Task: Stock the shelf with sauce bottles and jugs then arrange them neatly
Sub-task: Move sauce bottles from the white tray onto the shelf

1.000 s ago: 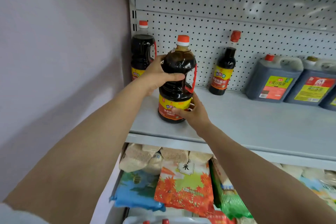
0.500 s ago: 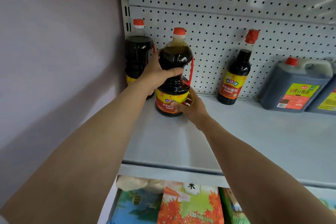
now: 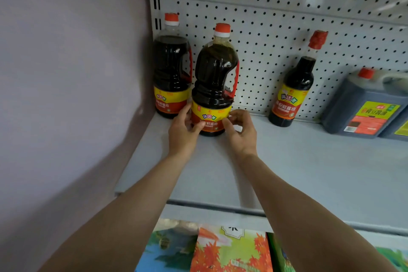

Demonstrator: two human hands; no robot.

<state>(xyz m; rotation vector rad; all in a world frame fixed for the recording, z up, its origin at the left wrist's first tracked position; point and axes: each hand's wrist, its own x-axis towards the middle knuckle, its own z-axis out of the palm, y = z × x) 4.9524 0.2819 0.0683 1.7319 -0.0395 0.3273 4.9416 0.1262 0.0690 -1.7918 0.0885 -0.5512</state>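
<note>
glossy plastic bottle, matt metal shelf

Both forearms are bare to each hand, left hand and right hand, no sleeves or jewellery.

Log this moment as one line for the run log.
step: straightening bottle | left hand: grips handled bottle base | right hand: grips label side | bottle: upright on shelf

dark jug cut off by right edge, 2 packets cropped at bottom, front bottle's base partly hidden behind fingers
</note>
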